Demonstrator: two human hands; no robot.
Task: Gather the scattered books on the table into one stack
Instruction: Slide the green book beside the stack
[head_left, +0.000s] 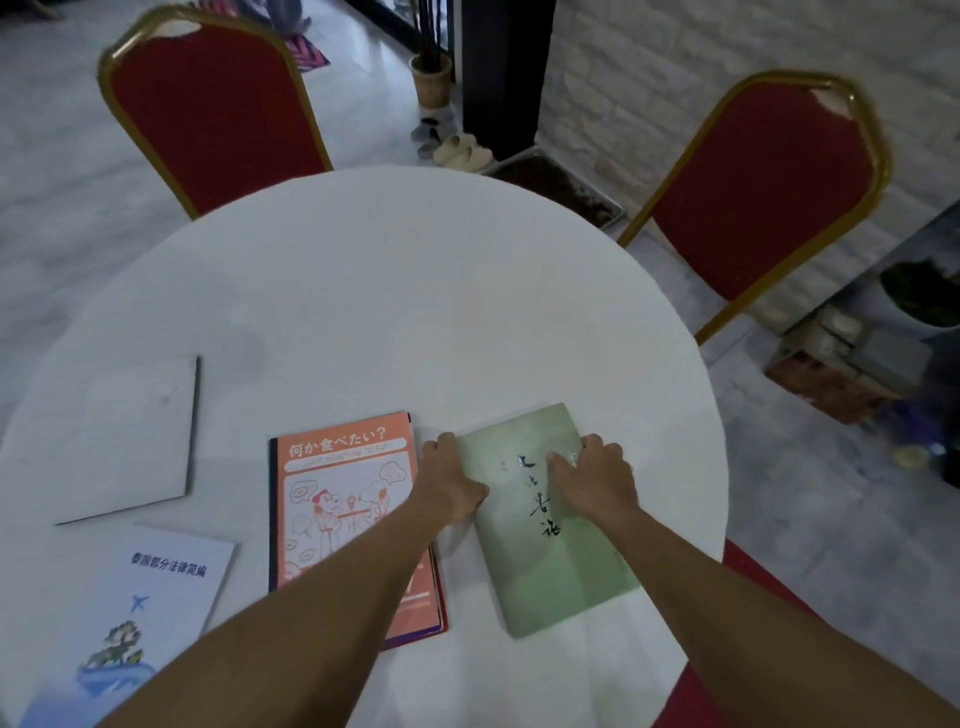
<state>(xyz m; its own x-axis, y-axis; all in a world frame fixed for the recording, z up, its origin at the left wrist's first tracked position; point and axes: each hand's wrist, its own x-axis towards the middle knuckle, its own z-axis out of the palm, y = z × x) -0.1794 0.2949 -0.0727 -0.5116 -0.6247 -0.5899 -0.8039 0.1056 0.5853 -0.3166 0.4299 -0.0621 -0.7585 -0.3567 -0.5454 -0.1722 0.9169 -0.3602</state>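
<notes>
Nearest, bottom left: pale blue book (150, 618) with a plane and island on the cover, flat on the round white table (395, 291). Just right of it, orange book (345, 519) with a cartoon cover, partly under the left forearm.

Right of the orange book, close beside it but apart: green book (550, 540), flat, turned slightly off square. Both hands are on it. Left hand (449, 486) grips the left edge, fingers curled against it, thumb on the cover. Right hand (595, 480) is spread over the upper right of the cover, fingertips (589, 444) hooked at the far edge. Whether any finger is under the book cannot be told.

Further left, well apart: white book (132, 436), plain cover up.

No stack exists yet; four books lie singly. Judgement: the step is lifting the green book to carry it over. To do it well, work the fingers under both long edges before raising, keep it level so it doesn't flop open, and square it on the orange book.

Beyond the table: two red chairs (218, 104).
</notes>
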